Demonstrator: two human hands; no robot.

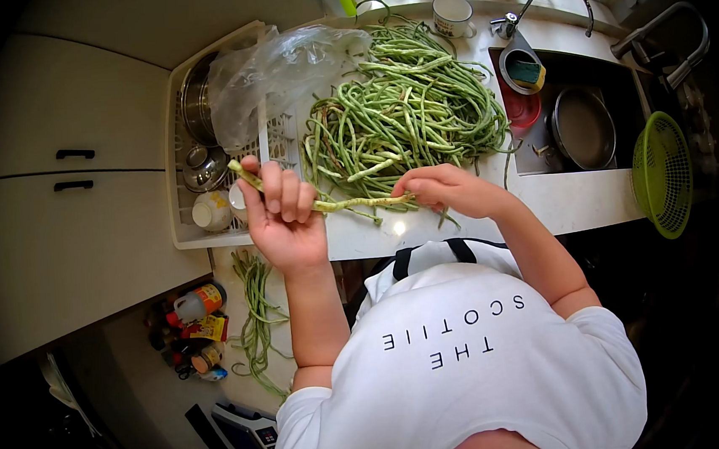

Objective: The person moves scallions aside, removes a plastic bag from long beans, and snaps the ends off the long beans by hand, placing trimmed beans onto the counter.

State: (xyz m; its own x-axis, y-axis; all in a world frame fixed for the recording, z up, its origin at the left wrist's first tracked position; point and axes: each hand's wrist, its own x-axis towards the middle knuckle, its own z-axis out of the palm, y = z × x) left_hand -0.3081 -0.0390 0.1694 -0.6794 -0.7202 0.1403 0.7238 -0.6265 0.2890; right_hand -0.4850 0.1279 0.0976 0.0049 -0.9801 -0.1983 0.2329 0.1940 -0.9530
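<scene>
Between my two hands a pale, yellowish long bean (358, 203) is stretched over the counter's front edge. My left hand (282, 209) has its fingers wrapped round the bean, and one end sticks out past the thumb at the upper left. My right hand (441, 191) pinches the other end between thumb and fingers. Just beyond both hands lies a large tangled pile of green long beans (417, 102) on the white counter (461, 227). A smaller bunch of long beans (255, 317) rests on the side counter at the lower left.
A white dish rack (177, 197) with bowls and a clear plastic bag (271, 71) stands left of the pile. At right are a sink with a pan (584, 128) and a green basket (662, 175). A mug (451, 16) stands behind the pile.
</scene>
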